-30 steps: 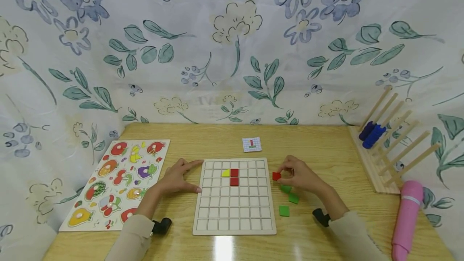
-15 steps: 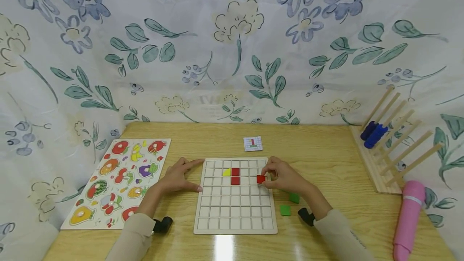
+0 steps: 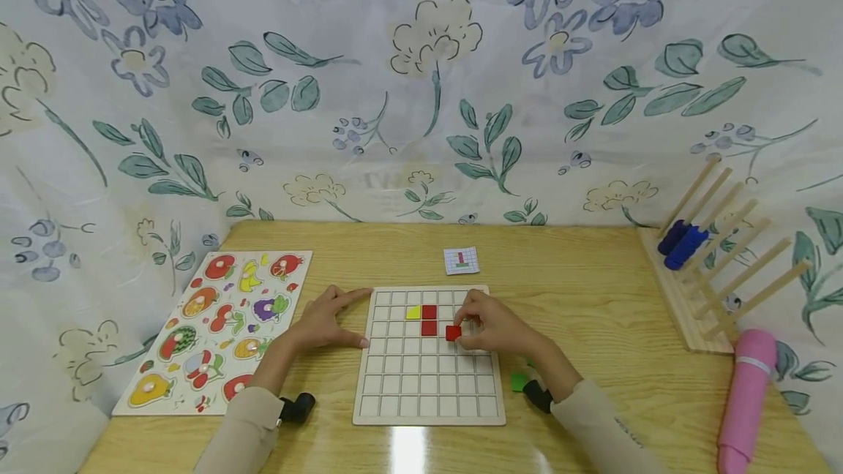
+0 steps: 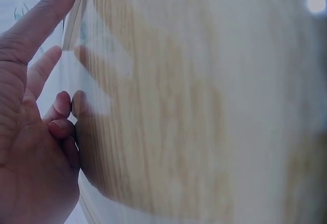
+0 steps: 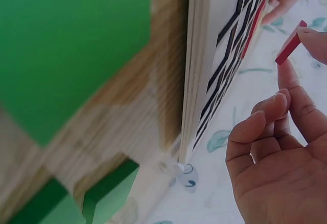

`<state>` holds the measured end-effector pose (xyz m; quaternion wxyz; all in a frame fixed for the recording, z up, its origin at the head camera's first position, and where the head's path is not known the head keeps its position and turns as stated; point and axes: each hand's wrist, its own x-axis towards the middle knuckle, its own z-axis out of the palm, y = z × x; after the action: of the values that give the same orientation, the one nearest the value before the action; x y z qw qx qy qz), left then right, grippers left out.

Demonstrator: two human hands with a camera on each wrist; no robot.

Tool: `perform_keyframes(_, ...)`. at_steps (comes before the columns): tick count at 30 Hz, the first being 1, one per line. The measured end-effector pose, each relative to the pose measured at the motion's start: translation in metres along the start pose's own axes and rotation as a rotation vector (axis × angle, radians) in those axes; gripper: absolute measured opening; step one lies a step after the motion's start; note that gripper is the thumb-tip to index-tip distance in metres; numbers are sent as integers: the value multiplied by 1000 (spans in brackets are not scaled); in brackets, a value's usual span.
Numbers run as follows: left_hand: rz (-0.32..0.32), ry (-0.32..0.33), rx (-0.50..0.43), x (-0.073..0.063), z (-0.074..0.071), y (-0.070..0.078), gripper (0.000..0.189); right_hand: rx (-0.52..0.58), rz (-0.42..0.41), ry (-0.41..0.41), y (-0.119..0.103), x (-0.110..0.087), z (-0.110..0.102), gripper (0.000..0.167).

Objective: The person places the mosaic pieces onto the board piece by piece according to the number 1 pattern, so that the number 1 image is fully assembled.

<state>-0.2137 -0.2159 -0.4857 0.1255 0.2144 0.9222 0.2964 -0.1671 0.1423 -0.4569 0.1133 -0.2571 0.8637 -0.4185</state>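
My right hand (image 3: 492,324) pinches a red square tile (image 3: 453,333) between thumb and finger, over the right part of a white grid board (image 3: 428,404). In the right wrist view the red tile (image 5: 292,44) stands apart from the board, held at its edges. Two red tiles (image 3: 429,328) sit in the grid one below the other, with a yellow rounded tile (image 3: 413,312) left of the upper one. My left hand (image 3: 324,322) lies at the board's left edge, index finger and thumb spread and touching it. In the left wrist view its other fingers (image 4: 62,129) are bent near the tabletop.
Green tiles (image 3: 519,382) lie right of the board, partly hidden by my right arm. A small pattern card (image 3: 460,260) lies behind the board. At left is a fruit puzzle (image 3: 211,335); at right stand a wooden peg rack (image 3: 685,291) and a pink cylindrical object (image 3: 746,397).
My right hand has carried the red tile leftward from beside the board to over the grid, near the placed red tiles. The left hand has kept its place at the board's edge.
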Motion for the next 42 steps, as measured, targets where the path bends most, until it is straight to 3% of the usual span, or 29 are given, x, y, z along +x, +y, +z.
perform_keyframes(8, 1, 5, 0, -1, -1, 1, 94, -9, -9, -14, -6, 7, 11, 15)
perform_keyframes(22, -4, 9, 0, 0, 1, -2, 95, -138, -24, -58, -15, 14, 30, 15)
perform_keyframes(31, 10, 12, -10, 1, 1, -2, 94, -235, -18, -48, -20, 14, 31, 22)
perform_keyframes(42, 5, 10, -6, 0, 1, -2, 94, -250, -20, -30, -18, 14, 31, 21)
